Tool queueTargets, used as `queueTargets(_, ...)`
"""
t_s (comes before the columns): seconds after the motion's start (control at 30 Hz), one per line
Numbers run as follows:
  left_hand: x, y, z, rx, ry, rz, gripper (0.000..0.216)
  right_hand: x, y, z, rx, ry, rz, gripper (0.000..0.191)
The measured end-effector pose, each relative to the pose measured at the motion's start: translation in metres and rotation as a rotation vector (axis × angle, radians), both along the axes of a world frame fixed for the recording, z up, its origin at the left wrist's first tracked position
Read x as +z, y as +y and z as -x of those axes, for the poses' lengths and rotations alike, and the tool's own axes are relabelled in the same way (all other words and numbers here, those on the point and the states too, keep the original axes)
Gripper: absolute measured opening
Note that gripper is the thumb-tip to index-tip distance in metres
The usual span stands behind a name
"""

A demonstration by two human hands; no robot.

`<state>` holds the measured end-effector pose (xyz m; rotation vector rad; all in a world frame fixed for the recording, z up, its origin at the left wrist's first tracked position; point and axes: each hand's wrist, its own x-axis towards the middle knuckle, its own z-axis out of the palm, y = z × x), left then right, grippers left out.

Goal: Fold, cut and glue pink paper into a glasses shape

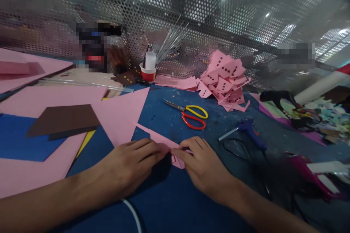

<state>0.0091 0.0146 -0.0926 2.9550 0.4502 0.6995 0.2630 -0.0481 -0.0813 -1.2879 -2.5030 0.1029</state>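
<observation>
Both hands meet over a folded piece of pink paper (178, 162) near the middle of the blue table. My left hand (136, 162) pinches it from the left, with the fingers bent and pressed together. From the right, my right hand (203, 164) grips the same paper between thumb and fingers. A thin pink strip of it runs up and left beyond the fingertips. Parts of the paper are hidden under the hands. Beyond them lie scissors (188, 114) with one yellow and one red handle, blades pointing left. A blue glue gun (250, 133) rests to the right.
Pink sheets (120, 116), a brown sheet (65, 120) and a blue sheet (19, 138) cover the left side. A pile of cut pink pieces (224, 78) and a red-and-white cup (148, 74) stand at the back. A magenta tool (314, 176) and cables lie right.
</observation>
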Motion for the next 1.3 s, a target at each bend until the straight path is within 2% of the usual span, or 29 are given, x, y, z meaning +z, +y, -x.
queueTargets(0.17,0.0042,-0.0002,-0.0010,-0.007,-0.003,-0.006,0.041,0.0014,-0.0005,0.0001,0.003,0.005,0.018,0.044)
queueTargets(0.47,-0.0024,0.0008,0.0016,0.012,0.022,-0.016,0.040,0.0003,-0.0005,0.0001,0.002,0.012,0.030,0.044)
queueTargets(0.9,0.0062,-0.0011,-0.0013,0.004,-0.001,-0.034,0.036,-0.0015,-0.0004,-0.0009,-0.001,0.020,0.048,0.044)
queueTargets(1.3,0.0002,0.0009,0.0003,0.003,0.015,-0.055,0.035,-0.0006,-0.0007,0.0003,-0.003,0.012,0.040,0.043)
